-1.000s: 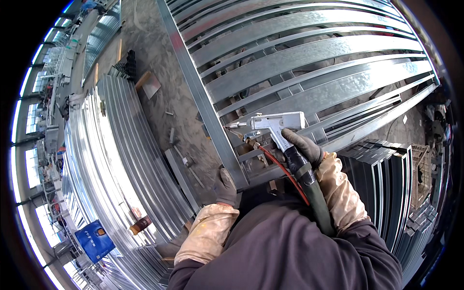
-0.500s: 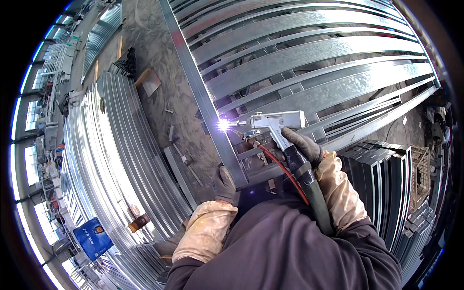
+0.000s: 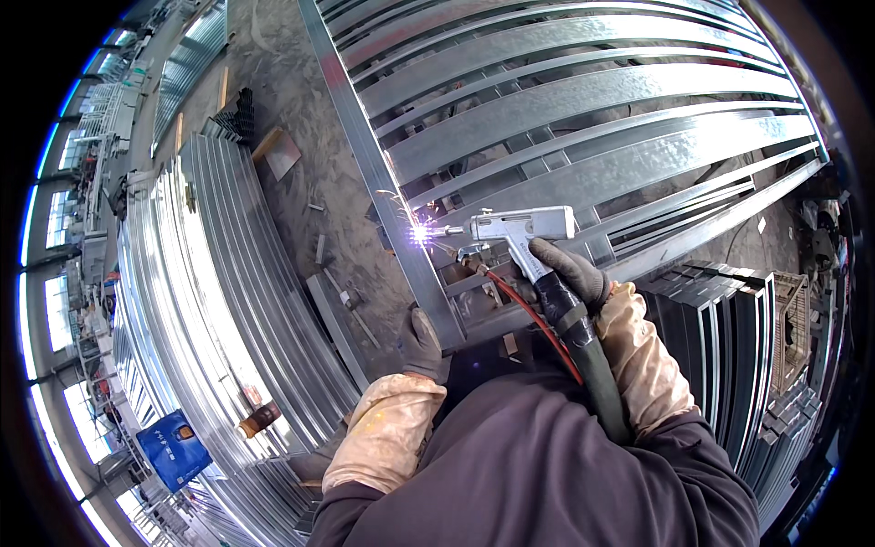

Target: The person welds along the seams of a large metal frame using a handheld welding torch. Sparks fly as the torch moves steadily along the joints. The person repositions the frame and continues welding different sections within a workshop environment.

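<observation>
My gloved right hand point(image 3: 574, 272) is closed round the grip of a silver handheld welding gun point(image 3: 524, 224). Its nozzle points left, and a bright violet-white spot with flying sparks point(image 3: 420, 233) burns where the tip meets the side rail point(image 3: 387, 196) of a galvanized metal frame. A thick dark cable and a thin red hose point(image 3: 533, 319) run from the gun back toward my body. At the near corner of that frame, my gloved left hand point(image 3: 422, 342) grips the rail's end; part of its fingers is hidden. Flat metal slats point(image 3: 583, 91) span the frame to the right.
Stacked long metal profiles point(image 3: 241, 273) lie on the left, with a brown-handled brush point(image 3: 260, 419) and a blue bag point(image 3: 173, 451) on them. Dark-ended tubes point(image 3: 720, 310) and a wicker-like crate point(image 3: 791, 333) stand at right. Offcuts lie on the floor point(image 3: 301, 109).
The gun has shifted very slightly left, and its sparks now fly in arcs above the weld spot. Both hands keep nearly the same places.
</observation>
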Demonstrator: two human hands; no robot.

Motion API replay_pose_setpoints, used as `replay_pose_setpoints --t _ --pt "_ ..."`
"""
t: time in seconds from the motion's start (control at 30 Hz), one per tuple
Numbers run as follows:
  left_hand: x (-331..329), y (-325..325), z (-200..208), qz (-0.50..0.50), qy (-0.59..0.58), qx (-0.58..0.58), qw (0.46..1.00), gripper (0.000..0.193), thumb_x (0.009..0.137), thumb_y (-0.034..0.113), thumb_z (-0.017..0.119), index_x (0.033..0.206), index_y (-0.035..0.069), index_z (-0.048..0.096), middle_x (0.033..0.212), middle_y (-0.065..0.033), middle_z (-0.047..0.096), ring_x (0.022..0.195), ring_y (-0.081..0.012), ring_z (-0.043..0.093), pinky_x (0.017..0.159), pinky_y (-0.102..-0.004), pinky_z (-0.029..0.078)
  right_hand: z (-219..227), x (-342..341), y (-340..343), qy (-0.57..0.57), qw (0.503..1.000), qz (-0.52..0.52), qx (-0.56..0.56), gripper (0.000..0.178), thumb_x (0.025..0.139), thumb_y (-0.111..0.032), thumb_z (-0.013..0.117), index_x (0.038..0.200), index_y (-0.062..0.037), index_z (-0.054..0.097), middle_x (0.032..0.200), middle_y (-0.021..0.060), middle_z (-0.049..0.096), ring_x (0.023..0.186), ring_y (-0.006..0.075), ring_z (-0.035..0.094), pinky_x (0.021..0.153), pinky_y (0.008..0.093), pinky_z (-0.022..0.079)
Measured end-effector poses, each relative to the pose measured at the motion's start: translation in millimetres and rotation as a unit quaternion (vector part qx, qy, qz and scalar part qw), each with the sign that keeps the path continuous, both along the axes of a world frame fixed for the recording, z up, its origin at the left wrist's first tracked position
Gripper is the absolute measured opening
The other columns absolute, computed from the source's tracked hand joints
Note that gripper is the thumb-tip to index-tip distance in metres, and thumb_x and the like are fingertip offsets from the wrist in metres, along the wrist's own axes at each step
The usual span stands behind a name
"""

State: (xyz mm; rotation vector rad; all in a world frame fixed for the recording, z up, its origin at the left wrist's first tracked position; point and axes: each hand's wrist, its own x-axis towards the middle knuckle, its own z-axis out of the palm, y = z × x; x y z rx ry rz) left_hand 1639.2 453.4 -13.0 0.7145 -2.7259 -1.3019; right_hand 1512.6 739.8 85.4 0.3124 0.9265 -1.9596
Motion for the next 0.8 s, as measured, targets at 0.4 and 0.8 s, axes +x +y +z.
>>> replay_pose_setpoints --t 0.4,0.8 --pt "-2.7 4.8 4.4 0.003 0.02 0.001 1.0 0.048 0.1 0.039 0.038 0.107 -0.003 0.059 0.096 -0.0215 0.064 0.089 -0.0349 0.06 0.08 -0.0406 0.045 5.2 2.6 0.9 0.029 0.998 0.007 -0.051 0.042 0.099 -0.04 0.045 0.097 -0.0017 0.061 0.078 0.005 0.062 0.066 0.0111 0.059 0.06 0.0221 0.048" --pt "-2.1 1.0 -2.7 0.005 0.03 -0.003 1.0 0.046 0.1 0.037 0.038 0.109 -0.002 0.06 0.095 -0.0211 0.065 0.088 -0.0349 0.062 0.08 -0.0402 0.047 -3.9 7.9 4.8 0.032 0.998 0.026 -0.049 0.041 0.099 -0.04 0.046 0.101 -0.0019 0.06 0.078 0.0059 0.062 0.066 0.0114 0.06 0.058 0.0225 0.05"
